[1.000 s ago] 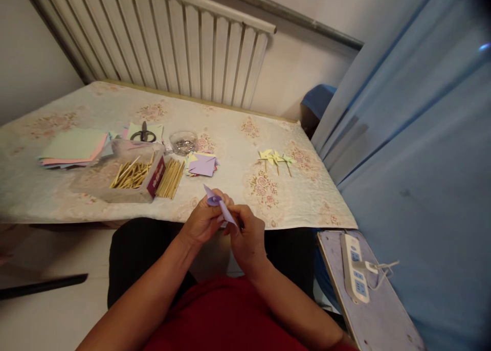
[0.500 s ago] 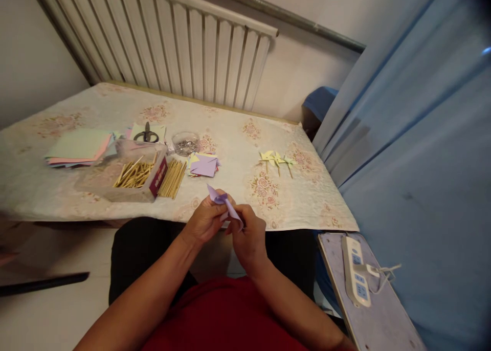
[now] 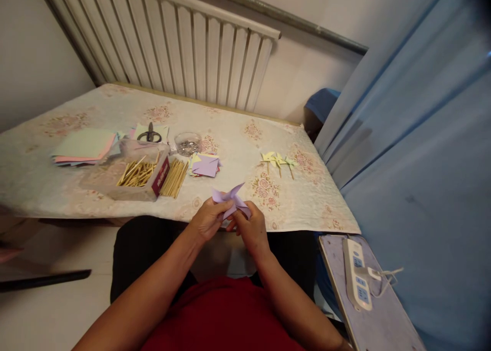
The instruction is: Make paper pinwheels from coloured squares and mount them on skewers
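Both hands grip a purple paper pinwheel (image 3: 232,196), its blades curled toward the middle, just over the table's front edge. My left hand (image 3: 209,217) pinches its left side, thumb on the center. My right hand (image 3: 251,227) is closed on its lower right side; some of those fingers are hidden behind the paper. Beyond them lies a stack of cut paper squares (image 3: 206,166), purple on top. A clear dish of small metal pins (image 3: 187,146) stands behind the stack. Three finished-looking yellow and green pinwheels (image 3: 279,160) on sticks lie to the right.
On the left stand a plastic box (image 3: 132,192) of short sticks, a row of sticks (image 3: 174,178), scissors (image 3: 149,134) and stacked colored paper (image 3: 84,145). A power strip (image 3: 357,274) rests on a low bench at right, beside a blue curtain (image 3: 414,177).
The purple pinwheel has been turned in my hands, so its blades now face up and spread open. My right hand has shifted its grip on it. The view has moved slightly.
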Motion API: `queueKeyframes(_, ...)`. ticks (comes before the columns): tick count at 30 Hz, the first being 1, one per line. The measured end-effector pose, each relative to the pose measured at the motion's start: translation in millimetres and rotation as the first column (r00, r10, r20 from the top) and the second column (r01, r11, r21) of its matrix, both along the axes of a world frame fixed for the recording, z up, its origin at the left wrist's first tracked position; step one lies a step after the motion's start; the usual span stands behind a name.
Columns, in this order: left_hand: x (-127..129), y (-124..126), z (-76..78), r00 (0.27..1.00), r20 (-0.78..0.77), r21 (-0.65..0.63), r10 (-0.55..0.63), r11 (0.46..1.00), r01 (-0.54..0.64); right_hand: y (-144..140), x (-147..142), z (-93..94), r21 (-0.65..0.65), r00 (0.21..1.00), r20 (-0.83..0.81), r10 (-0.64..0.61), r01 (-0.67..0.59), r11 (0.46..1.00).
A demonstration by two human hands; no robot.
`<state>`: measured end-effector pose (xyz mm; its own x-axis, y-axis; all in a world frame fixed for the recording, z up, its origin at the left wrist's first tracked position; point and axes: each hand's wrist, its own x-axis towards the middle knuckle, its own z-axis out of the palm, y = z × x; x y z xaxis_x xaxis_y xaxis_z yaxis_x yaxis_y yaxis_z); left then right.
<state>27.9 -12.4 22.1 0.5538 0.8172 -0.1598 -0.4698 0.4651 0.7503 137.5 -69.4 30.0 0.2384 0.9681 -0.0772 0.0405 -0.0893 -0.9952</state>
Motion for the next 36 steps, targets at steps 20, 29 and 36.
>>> queueKeyframes(20,-2,14,-11.7,0.91,-0.19,-0.031,0.367,0.925,-0.38,-12,13,-39.0,-0.213,0.969,-0.232,0.081,-0.132,0.968)
queueKeyframes(29,0,13,-13.9,0.897,-0.234,-0.051,0.375,0.917,-0.397,-20,9,-40.6,-0.238,0.974,-0.159,0.161,-0.196,0.951)
queueKeyframes(36,-1,14,-15.0,0.906,-0.228,-0.057,0.356,0.924,-0.378,-19,9,-44.2,-0.243,0.972,-0.164,0.166,-0.203,0.948)
